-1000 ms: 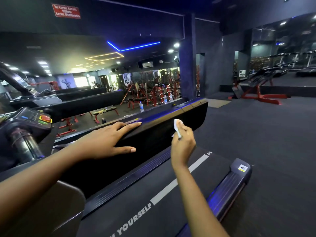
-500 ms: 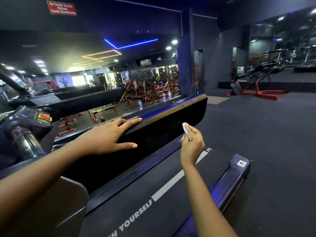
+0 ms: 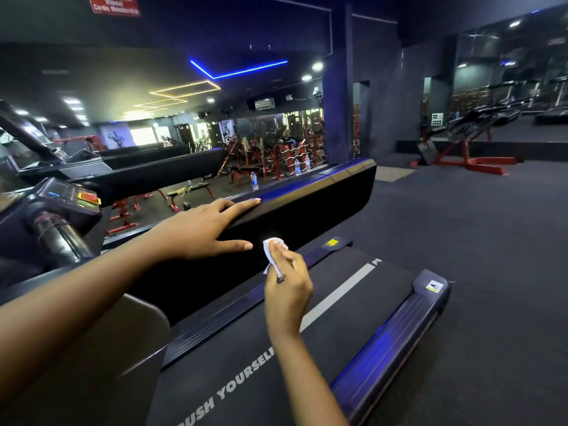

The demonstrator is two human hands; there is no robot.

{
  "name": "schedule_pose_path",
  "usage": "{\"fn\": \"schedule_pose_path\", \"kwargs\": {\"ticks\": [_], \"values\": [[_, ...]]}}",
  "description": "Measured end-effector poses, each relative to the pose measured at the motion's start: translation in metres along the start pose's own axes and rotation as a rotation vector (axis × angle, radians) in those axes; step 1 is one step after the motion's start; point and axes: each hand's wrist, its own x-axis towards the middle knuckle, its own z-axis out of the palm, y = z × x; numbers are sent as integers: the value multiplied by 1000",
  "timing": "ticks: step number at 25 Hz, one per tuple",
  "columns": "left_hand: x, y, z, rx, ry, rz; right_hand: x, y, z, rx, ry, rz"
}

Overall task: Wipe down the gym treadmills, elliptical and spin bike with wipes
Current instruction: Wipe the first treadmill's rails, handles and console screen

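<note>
Two-handed: laid left hand (image 3: 196, 232) flat on glossy black treadmill rail (image 3: 322, 195); pinched crumpled white wipe (image 3: 272, 249) in right hand (image 3: 289, 287); likely needed overlapping strokes.

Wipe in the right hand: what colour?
The wipe is white; the head view shows it best.
</note>
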Motion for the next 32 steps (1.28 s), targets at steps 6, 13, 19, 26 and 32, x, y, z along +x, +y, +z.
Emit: {"fn": "schedule_pose_path", "kwargs": {"ticks": [6, 13, 19, 26, 32], "values": [[-26, -3, -8, 44, -15, 13, 98, -6, -11, -19, 55, 93], [-81, -27, -5, 15, 41, 16, 39, -38, 17, -166, -21, -225], [-107, -34, 0, -14, 98, 9, 46, -53, 5, -194, -217, -426], [-103, -39, 11, 47, 180, 59, 84, -40, 14, -523, -258, -355], [-103, -43, 11, 48, 186, 45, 3, -89, 21, -298, -317, -581]]}}
